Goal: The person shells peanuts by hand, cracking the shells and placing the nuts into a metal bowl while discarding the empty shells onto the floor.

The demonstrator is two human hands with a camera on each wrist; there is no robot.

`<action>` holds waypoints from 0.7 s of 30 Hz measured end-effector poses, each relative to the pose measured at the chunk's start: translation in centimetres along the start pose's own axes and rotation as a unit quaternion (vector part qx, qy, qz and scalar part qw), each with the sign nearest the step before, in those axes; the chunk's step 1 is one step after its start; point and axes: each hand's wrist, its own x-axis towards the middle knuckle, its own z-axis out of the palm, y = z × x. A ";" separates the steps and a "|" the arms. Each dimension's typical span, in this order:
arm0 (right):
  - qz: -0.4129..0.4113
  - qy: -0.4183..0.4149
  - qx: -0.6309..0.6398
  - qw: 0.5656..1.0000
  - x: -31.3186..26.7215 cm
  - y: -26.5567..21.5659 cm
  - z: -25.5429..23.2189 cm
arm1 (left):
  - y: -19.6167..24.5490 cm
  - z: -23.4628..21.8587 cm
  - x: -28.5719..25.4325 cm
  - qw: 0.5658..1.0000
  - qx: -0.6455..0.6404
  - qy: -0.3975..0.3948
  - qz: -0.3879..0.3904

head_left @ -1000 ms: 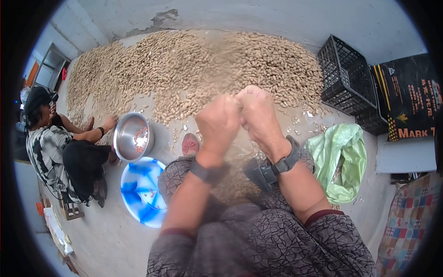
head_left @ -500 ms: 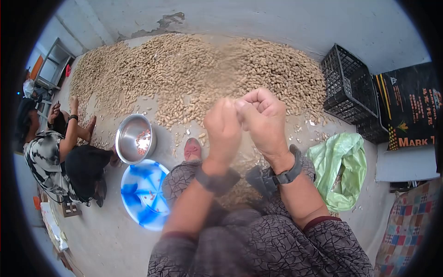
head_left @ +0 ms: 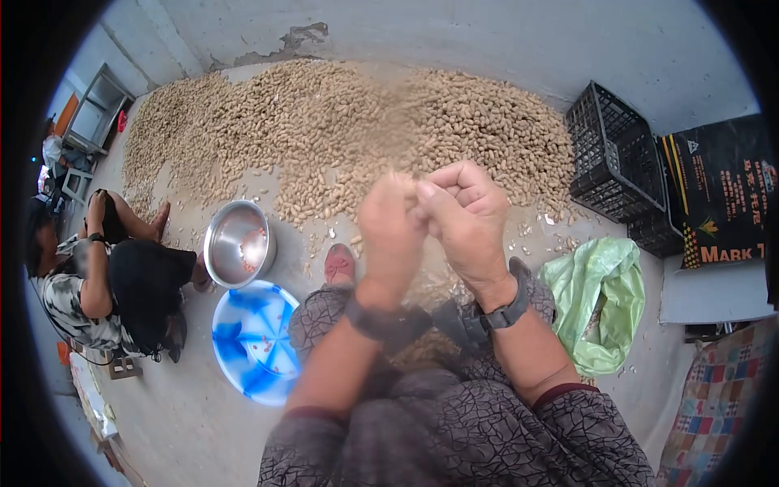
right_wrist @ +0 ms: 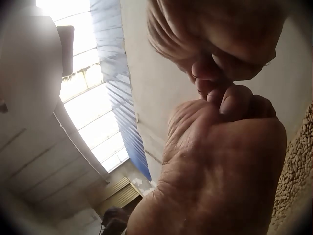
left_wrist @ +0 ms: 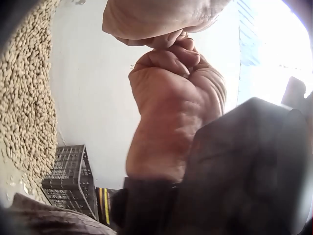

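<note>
Both hands meet in front of the body, above the near edge of a wide heap of unshelled peanuts [head_left: 308, 122]. The left hand [head_left: 391, 231], slightly blurred, has its fingers curled, with the tips against those of the right hand [head_left: 473, 227]. Thumb and index finger of the right hand pinch together. Between the fingertips is a small pale piece that looks like a peanut, mostly covered. Both wrist views show the fingertips of the left hand [left_wrist: 166, 112] and right hand [right_wrist: 225, 156] touching, the piece itself hidden.
Left of the legs stand a steel bowl [head_left: 221, 252] and a blue-white basin [head_left: 243, 325], both holding reddish kernels. Beyond them sits another person [head_left: 97, 284]. At right are an open green sack [head_left: 621, 284], black crates [head_left: 604, 154] and a black printed bag [head_left: 722, 195].
The hands stay together at the fingertips, having shifted slightly down and right in the head view. The seated person's arm has moved from beside the steel bowl back toward their body.
</note>
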 end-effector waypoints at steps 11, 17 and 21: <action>0.008 -0.040 -0.045 0.998 0.4 -0.9 -0.5 | 0.2 -2.1 1.3 0.879 -0.440 -0.115 -0.145; -0.002 -0.047 -0.052 0.998 0.4 0.7 0.3 | 1.5 0.0 0.3 0.935 -0.331 0.010 -0.128; -0.015 -0.033 -0.100 0.994 0.7 0.8 -0.3 | 2.0 -0.2 0.7 0.992 -0.109 -0.009 -0.067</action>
